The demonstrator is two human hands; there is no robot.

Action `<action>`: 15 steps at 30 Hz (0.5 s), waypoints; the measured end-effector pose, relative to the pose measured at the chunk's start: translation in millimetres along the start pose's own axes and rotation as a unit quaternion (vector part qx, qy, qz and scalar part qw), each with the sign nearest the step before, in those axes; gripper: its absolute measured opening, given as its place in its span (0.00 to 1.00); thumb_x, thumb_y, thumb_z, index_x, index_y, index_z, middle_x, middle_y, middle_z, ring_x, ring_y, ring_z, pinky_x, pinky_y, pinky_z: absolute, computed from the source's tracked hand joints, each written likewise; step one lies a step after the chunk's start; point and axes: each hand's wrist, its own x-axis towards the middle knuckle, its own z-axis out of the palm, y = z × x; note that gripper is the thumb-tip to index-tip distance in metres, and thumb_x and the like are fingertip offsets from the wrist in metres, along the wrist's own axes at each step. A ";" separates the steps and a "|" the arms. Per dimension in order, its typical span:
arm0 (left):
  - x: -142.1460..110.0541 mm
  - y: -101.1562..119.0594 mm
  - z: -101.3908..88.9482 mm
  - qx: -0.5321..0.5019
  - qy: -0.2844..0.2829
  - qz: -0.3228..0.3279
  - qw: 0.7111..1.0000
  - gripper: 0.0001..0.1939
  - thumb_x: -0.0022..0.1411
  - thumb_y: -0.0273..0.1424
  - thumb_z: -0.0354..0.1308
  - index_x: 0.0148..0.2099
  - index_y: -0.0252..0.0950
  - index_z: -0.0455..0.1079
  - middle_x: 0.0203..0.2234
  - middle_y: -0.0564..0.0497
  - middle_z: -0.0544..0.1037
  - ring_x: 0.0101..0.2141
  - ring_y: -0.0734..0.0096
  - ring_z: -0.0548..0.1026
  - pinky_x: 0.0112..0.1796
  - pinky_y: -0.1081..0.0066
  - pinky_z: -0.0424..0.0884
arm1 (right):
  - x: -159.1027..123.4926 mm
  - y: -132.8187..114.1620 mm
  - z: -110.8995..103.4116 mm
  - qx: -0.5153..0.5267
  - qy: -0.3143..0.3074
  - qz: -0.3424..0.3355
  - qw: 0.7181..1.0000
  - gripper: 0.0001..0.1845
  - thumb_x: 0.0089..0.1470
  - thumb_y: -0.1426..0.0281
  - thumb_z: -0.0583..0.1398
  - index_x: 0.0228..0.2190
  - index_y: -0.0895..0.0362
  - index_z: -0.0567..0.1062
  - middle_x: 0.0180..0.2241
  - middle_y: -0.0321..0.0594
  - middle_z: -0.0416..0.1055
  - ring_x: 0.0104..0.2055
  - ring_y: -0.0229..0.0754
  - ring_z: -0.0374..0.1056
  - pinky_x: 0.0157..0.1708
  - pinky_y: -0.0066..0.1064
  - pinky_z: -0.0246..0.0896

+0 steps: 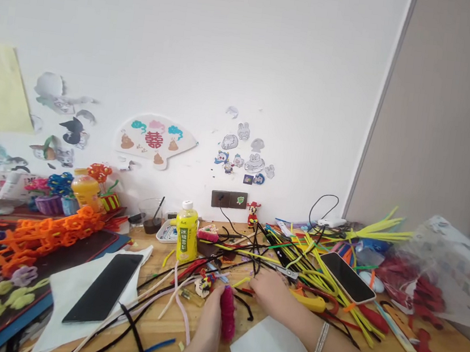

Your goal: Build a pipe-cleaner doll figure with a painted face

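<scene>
left hand (209, 318): curled round, pinching a magenta fuzzy piece (228, 314), upright at its right side. right hand (269, 287): fingers bent low, grip unclear, among black stems (253, 255). white paper square (268, 351): on worktop (164, 333), between both forearms.

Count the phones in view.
2: one phone on white paper at the left, the other phone among the yellow strips, right of the right hand. More may be hidden under the clutter.
</scene>
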 end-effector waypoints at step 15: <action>-4.7 6.5 -2.2 0.005 -0.021 0.041 0.999 0.21 0.41 0.49 0.57 0.28 0.39 0.58 0.10 0.60 0.68 0.08 0.79 0.61 0.11 0.79 0.53 | -7.6 -11.5 -0.2 0.020 0.058 0.011 0.998 0.07 0.51 0.74 0.53 0.29 0.59 0.72 0.32 0.41 0.71 0.37 0.42 0.63 0.35 0.30 0.54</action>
